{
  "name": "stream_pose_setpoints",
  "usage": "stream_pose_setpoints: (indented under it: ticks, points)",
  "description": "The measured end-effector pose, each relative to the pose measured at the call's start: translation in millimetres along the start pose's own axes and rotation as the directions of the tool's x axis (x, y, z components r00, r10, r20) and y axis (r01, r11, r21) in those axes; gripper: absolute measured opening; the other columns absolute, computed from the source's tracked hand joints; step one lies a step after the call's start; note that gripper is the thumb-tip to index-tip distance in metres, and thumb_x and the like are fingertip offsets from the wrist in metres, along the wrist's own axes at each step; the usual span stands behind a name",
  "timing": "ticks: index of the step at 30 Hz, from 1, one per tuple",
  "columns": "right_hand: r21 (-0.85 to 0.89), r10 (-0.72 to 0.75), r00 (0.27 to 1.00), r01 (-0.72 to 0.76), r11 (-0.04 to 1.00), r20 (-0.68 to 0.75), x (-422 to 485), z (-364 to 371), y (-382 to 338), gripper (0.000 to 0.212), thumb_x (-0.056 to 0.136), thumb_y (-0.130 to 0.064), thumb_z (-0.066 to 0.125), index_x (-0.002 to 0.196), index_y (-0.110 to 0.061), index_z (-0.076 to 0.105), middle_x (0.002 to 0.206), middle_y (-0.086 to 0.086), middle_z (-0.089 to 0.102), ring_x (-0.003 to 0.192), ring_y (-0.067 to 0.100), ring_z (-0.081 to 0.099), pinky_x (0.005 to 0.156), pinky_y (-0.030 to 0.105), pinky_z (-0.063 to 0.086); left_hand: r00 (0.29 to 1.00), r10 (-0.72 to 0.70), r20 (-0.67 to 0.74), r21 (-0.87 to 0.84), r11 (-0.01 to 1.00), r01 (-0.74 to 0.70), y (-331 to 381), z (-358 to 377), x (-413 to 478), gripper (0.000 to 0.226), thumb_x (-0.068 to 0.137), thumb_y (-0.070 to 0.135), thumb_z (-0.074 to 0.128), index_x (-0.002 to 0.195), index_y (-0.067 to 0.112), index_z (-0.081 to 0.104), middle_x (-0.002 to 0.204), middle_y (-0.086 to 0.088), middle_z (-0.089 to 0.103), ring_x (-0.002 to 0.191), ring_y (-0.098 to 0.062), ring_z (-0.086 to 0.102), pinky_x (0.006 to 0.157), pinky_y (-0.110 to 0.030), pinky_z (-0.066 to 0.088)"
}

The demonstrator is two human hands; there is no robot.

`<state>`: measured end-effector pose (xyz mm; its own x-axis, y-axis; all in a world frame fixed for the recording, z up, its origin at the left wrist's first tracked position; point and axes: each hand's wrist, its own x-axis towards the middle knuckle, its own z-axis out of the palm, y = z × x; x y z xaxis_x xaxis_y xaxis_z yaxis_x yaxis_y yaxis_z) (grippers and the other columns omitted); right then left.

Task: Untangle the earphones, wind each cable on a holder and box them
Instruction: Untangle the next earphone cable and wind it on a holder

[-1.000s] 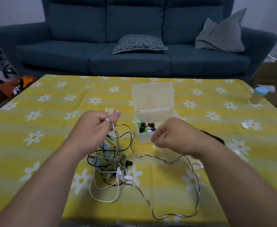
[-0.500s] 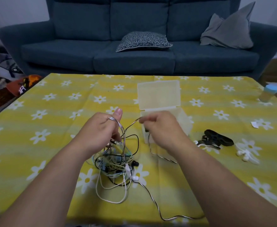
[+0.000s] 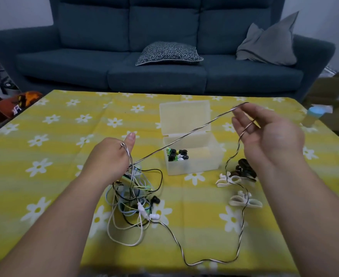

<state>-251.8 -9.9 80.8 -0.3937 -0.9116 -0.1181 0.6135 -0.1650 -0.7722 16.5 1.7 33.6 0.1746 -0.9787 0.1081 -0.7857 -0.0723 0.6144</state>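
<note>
Head view: left hand clenched round the striped cable, thumb up, just above the tangle of earphones on the flowered tablecloth. Right hand raised, fingers loose and fairly straight, same cable draped over them. Cable runs taut between the hands, crossing the open box, which has wound earphones inside. White holders and black holders lie to the right of the box.
</note>
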Motion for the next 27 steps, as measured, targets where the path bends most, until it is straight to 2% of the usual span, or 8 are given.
stream_pose_setpoints:
  ticks: [4, 7, 10, 13, 15, 20, 24, 27]
  points:
    - [-0.005, 0.011, 1.0, -0.011, 1.0, 0.011, 3.4, -10.4, -6.6, 0.012, 0.089, 0.001, 0.055, 0.085, 0.004, 0.066, 0.083, 0.014, 0.07, 0.078, 0.027, 0.075, 0.076, 0.035, 0.06, 0.998, 0.029, -0.054, -0.085, 0.996, -0.034, 3.1, 3.4, 0.2, 0.062, 0.102, 0.048, 0.032, 0.051, 0.012, 0.028, 0.05, -0.004, 0.025, 0.049, -0.025, 0.027, 0.052, -0.035, 0.017]
    - [-0.352, 0.1, 0.995, -0.086, 0.932, 0.024, -0.3, -10.6, -8.9, 0.023, 0.086, -0.003, 0.046, 0.064, -0.003, 0.054, 0.061, 0.011, 0.056, 0.048, 0.024, 0.055, 0.056, 0.031, 0.053, 0.994, 0.023, -0.109, -0.298, 0.953, -0.055, 2.0, 8.1, 1.1, 0.065, 0.101, 0.054, 0.032, 0.056, 0.008, 0.033, 0.056, -0.008, 0.027, 0.054, -0.021, 0.028, 0.058, -0.033, 0.02]
    - [-0.945, 0.272, 0.96, -0.023, 0.327, 0.071, -6.5, -13.3, 0.0, 0.026, 0.082, -0.006, 0.047, 0.059, 0.002, 0.056, 0.051, 0.014, 0.061, 0.042, 0.025, 0.054, 0.052, 0.028, 0.043, 0.992, 0.03, -0.121, -0.485, 0.87, -0.086, 6.8, 9.2, 0.5, 0.066, 0.1, 0.059, 0.031, 0.053, 0.012, 0.032, 0.056, -0.006, 0.028, 0.058, -0.023, 0.029, 0.061, -0.035, 0.022]
    - [-0.934, 0.379, 0.906, 0.283, -0.218, 0.186, -15.0, -10.7, 20.9, 0.022, 0.081, -0.016, 0.053, 0.067, -0.001, 0.063, 0.062, 0.012, 0.062, 0.058, 0.026, 0.054, 0.056, 0.029, 0.038, 0.996, 0.043, -0.083, -0.621, 0.78, -0.085, 15.3, 8.4, -0.7, 0.064, 0.1, 0.057, 0.033, 0.048, 0.019, 0.03, 0.051, 0.002, 0.025, 0.058, -0.027, 0.024, 0.059, -0.036, 0.017]
    - [-0.885, 0.308, 0.887, 0.416, -0.207, 0.345, -24.4, -1.8, 36.9, 0.017, 0.083, -0.019, 0.057, 0.068, -0.011, 0.062, 0.07, 0.006, 0.063, 0.069, 0.026, 0.057, 0.06, 0.03, 0.043, 0.998, 0.042, -0.048, -0.716, 0.696, -0.063, 20.6, 7.7, -2.3, 0.064, 0.104, 0.05, 0.033, 0.046, 0.023, 0.028, 0.054, -0.001, 0.017, 0.06, -0.031, 0.016, 0.058, -0.04, 0.012]
    - [-0.853, 0.279, 0.809, 0.463, 0.24, 0.518, -45.6, 20.2, 80.4, 0.015, 0.09, -0.02, 0.064, 0.101, -0.021, 0.074, 0.099, -0.004, 0.073, 0.091, 0.014, 0.066, 0.084, 0.028, 0.051, 0.998, 0.055, 0.014, -0.805, 0.593, -0.021, 25.4, 8.5, -5.7, 0.061, 0.105, 0.043, 0.032, 0.048, 0.02, 0.026, 0.059, -0.01, 0.01, 0.06, -0.032, 0.012, 0.058, -0.044, 0.01]
    - [-0.854, 0.4, 0.755, 0.471, 0.22, 0.52, -49.4, 23.6, 111.6, 0.03, 0.093, -0.025, 0.063, 0.121, -0.016, 0.069, 0.113, 0.0, 0.072, 0.103, 0.016, 0.065, 0.094, 0.03, 0.05, 0.996, 0.074, 0.048, -0.84, 0.543, 0.0, 23.3, 6.5, -5.8, 0.061, 0.104, 0.045, 0.032, 0.05, 0.018, 0.026, 0.056, -0.004, 0.014, 0.059, -0.026, 0.012, 0.055, -0.038, 0.009]
    - [-0.848, 0.453, 0.724, 0.501, 0.173, 0.52, -49.4, 25.8, 123.9, 0.021, 0.092, -0.025, 0.065, 0.091, -0.006, 0.073, 0.08, 0.015, 0.066, 0.068, 0.019, 0.054, 0.067, 0.032, 0.046, 0.995, 0.09, 0.045, -0.845, 0.535, -0.01, 23.0, 2.8, -5.9, 0.061, 0.104, 0.044, 0.032, 0.05, 0.017, 0.026, 0.056, -0.004, 0.015, 0.059, -0.027, 0.013, 0.055, -0.037, 0.012]
